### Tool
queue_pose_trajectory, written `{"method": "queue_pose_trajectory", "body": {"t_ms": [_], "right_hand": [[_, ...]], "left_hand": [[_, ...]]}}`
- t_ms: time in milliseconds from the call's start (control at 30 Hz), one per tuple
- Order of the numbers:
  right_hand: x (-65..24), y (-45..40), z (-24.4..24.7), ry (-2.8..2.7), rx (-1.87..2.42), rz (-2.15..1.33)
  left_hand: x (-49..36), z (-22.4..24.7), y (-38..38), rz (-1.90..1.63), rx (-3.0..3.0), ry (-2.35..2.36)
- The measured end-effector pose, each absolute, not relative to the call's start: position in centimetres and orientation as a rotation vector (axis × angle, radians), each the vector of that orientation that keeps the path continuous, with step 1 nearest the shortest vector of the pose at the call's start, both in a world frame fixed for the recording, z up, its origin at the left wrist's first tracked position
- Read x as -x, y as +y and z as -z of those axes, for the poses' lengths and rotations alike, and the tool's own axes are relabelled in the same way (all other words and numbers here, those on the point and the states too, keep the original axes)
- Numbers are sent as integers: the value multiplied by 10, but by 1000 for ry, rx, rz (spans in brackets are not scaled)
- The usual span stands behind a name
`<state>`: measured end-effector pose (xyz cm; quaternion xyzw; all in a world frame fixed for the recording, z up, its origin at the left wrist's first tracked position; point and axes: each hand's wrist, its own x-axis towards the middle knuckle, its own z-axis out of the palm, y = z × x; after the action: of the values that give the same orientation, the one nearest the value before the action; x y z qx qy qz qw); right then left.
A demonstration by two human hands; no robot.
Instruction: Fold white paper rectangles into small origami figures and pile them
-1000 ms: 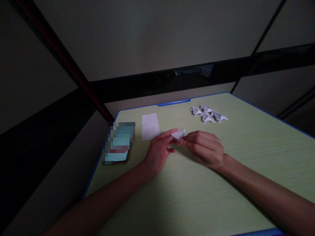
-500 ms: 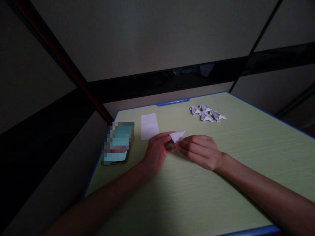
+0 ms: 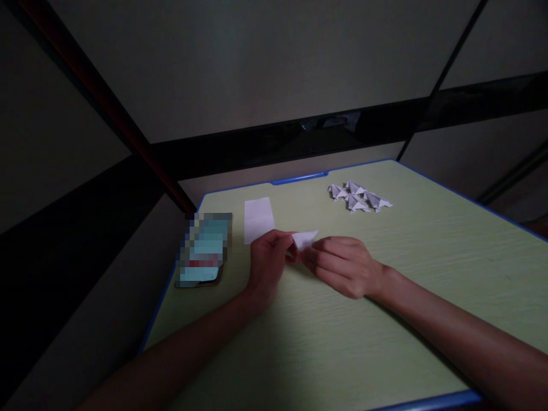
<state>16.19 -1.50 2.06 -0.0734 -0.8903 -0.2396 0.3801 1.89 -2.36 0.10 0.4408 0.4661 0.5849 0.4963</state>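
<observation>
A small piece of folded white paper [image 3: 304,238], roughly triangular at the top, is held between both hands above the table. My left hand [image 3: 269,260] pinches its left corner, thumb and fingers closed on it. From the other side, my right hand [image 3: 345,265] grips the lower right part, its fingers bent together; the fingertips and that end of the paper are partly hidden. Just behind my left hand lies a flat white sheet of paper [image 3: 258,217] with a crease across it. Several folded paper figures [image 3: 357,197] sit in a cluster farther back on the right.
A phone [image 3: 205,248] with a blurred-out screen lies at the table's left edge. The light green table [image 3: 428,251] has a blue rim, with a blue bar [image 3: 299,178] along its far edge. A panelled wall [image 3: 265,68] rises directly behind it.
My left thumb has moved up against the folded paper, where it was lower and apart before. Both hands and the paper have shifted slightly left.
</observation>
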Motion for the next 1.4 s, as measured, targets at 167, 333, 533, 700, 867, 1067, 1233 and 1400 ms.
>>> {"method": "queue_pose_trajectory", "body": {"t_ms": [167, 333, 533, 700, 867, 1067, 1233, 1400], "right_hand": [[-160, -13, -21, -2253, 208, 592], [-162, -16, -20, -2170, 223, 466], [-158, -15, -21, -1794, 535, -151], [-152, -11, -23, -1567, 690, -485], [-148, -8, -18, -1406, 737, -741], [-145, -5, -8, -1279, 735, -1000], [-144, -5, -6, -1238, 770, -1042], [-145, -3, -7, -1194, 788, -1050]], "left_hand": [[-22, -2, -27, -1428, -1055, 1103], [-13, -5, -16, -1595, -911, 1172], [-12, -6, -18, -1589, -1188, 1061], [-19, -7, -23, -1509, -1399, 989], [-17, -10, -22, -1481, -1383, 1056], [-13, -4, -24, -1441, -1278, 1035], [-15, 0, -22, -1450, -1254, 1133], [-20, -8, -25, -1292, -1313, 1154]]}}
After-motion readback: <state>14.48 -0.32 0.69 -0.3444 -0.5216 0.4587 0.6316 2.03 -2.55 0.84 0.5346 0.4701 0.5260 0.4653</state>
